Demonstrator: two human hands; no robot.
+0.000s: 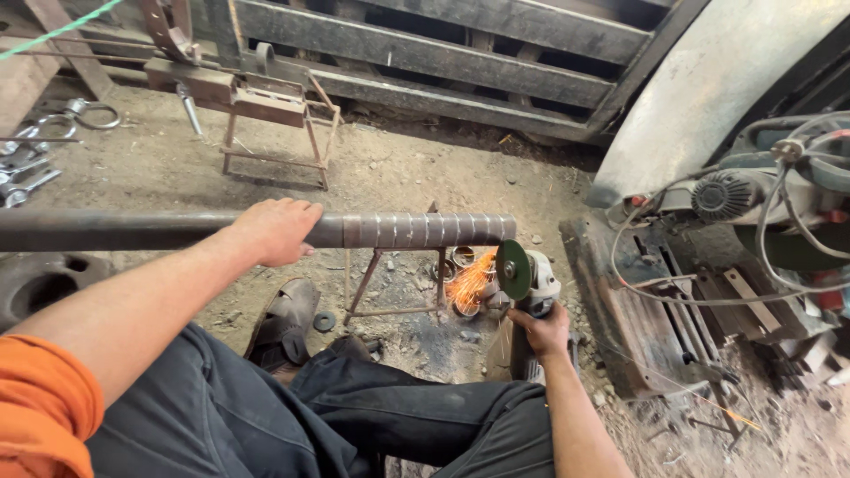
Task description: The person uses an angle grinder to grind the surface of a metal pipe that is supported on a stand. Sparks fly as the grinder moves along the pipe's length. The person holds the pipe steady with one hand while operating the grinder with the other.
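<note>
A long dark steel pipe (416, 229) lies across the view on a small rusty metal stand (394, 281). Its right end bears several ring marks. My left hand (276, 229) rests over the pipe, gripping it left of the marked part. My right hand (540, 329) holds an angle grinder (529, 281) with a green disc against the pipe's right end. Orange sparks (469, 281) fly down and to the left from the disc.
Dirt floor all round. A second rusty stand (276, 124) and wooden planks stand at the back. A chop saw with tangled cables (753, 230) sits at the right. Cut metal rings (460, 257) lie under the pipe end. My sandalled foot (285, 320) is below the pipe.
</note>
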